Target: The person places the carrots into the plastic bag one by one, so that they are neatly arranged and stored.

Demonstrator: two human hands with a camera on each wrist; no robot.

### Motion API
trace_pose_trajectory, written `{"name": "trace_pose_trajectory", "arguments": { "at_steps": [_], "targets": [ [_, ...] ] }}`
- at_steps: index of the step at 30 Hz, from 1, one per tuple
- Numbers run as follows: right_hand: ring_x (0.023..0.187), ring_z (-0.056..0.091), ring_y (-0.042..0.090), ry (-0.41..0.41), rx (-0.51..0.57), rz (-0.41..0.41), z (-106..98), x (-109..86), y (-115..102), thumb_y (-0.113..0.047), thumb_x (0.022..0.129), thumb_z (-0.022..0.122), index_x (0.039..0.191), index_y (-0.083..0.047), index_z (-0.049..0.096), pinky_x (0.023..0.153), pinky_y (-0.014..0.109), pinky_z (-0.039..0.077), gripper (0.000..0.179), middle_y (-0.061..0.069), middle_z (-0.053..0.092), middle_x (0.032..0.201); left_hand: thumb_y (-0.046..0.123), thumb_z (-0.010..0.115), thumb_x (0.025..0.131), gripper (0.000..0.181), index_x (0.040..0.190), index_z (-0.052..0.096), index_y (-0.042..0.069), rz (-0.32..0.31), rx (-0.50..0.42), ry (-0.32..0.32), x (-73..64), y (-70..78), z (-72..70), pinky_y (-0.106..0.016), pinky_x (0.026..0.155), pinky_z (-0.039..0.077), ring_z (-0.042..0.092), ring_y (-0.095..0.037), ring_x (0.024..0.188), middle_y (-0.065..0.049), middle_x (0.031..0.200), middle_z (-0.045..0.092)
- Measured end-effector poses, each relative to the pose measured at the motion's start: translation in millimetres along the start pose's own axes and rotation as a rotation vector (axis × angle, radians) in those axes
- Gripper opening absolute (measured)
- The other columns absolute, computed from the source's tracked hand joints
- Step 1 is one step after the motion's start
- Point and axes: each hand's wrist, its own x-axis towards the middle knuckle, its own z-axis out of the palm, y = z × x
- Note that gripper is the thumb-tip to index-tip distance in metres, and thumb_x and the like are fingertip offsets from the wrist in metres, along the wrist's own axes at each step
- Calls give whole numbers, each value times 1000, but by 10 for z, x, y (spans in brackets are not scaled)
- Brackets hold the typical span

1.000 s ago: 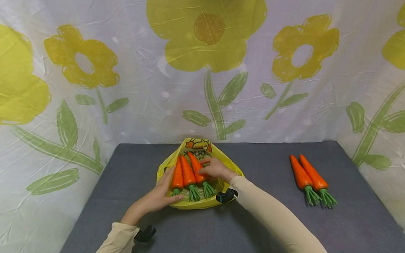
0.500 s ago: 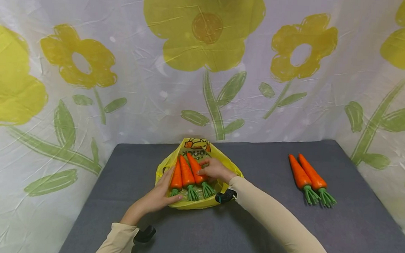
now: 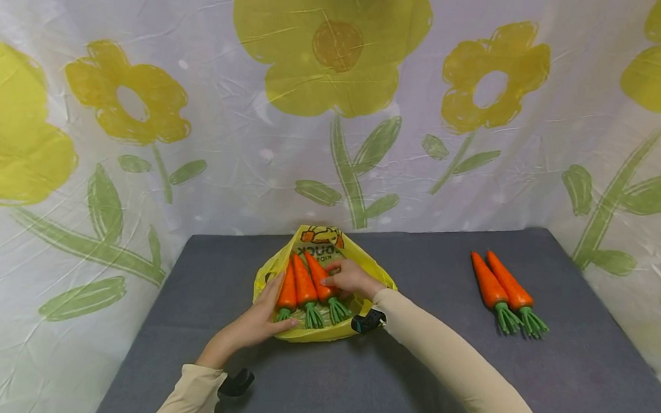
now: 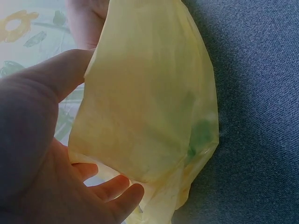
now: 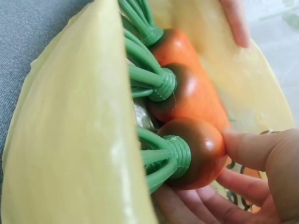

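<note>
A yellow plastic bag (image 3: 311, 336) lies opened out on the table, three toy carrots inside it, their green tops toward the wearer. My right hand (image 3: 354, 277) grips the rightmost toy carrot (image 3: 317, 275); the right wrist view shows the thumb (image 5: 247, 148) on its side and the fingers beneath. The middle toy carrot (image 3: 305, 281) and the left toy carrot (image 3: 287, 292) lie alongside it. My left hand (image 3: 255, 319) holds the bag's left edge. In the left wrist view its thumb (image 4: 70, 70) passes behind the plastic, the tip hidden, with bent fingers (image 4: 114, 191) at the lower edge.
Two more toy carrots, a left one (image 3: 490, 289) and a right one (image 3: 513, 287), lie side by side on the right part of the grey table (image 3: 418, 262). A flower-printed curtain (image 3: 226, 149) hangs behind and along both sides of the table.
The hands and bag stay almost still. The gripped toy carrot's tip has dipped slightly since half a second ago, and the whole view has shifted a little.
</note>
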Motion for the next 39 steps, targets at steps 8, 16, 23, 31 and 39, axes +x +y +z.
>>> {"name": "trace_pose_trajectory", "arguments": {
  "at_steps": [8, 16, 23, 31, 39],
  "targets": [
    [102, 67, 28, 5, 14, 15, 5, -23, -17, -19, 95, 66, 137, -3, 56, 75, 42, 60, 45, 18, 55, 140, 38, 66, 95, 102, 160, -8, 12, -10, 4, -5, 0, 8, -6, -68, 117, 19, -3, -46, 153, -25, 165, -7],
    [112, 64, 31, 22, 27, 42, 35, -35, -12, -19, 97, 64, 140, -4, 53, 79, 43, 60, 47, 18, 58, 134, 39, 66, 95, 102, 160, -8, 11, -8, 12, 1, -2, 25, -2, -67, 117, 18, -2, -45, 153, -25, 165, -7],
    [113, 63, 33, 29, 60, 63, 65, -59, -30, -17, 98, 62, 140, -2, 50, 79, 44, 60, 46, 20, 59, 129, 38, 67, 94, 103, 160, -7, 10, 0, 18, 10, -6, 23, 1, -68, 117, 19, -1, -46, 153, -26, 165, -6],
    [111, 63, 33, 44, 62, 70, 84, -73, -41, -16, 98, 62, 139, 0, 50, 76, 44, 60, 46, 20, 58, 129, 37, 67, 94, 103, 160, -8, 10, 3, 21, 8, -4, 10, 4, -66, 117, 20, 1, -44, 153, -25, 166, -5],
    [108, 64, 32, 53, 99, 83, 88, -91, -34, -17, 98, 62, 139, 0, 50, 78, 45, 60, 46, 19, 59, 127, 38, 68, 94, 104, 160, -7, 10, 8, 13, 10, 2, 10, 9, -67, 118, 19, 1, -45, 153, -24, 166, -5]
  ]
}}
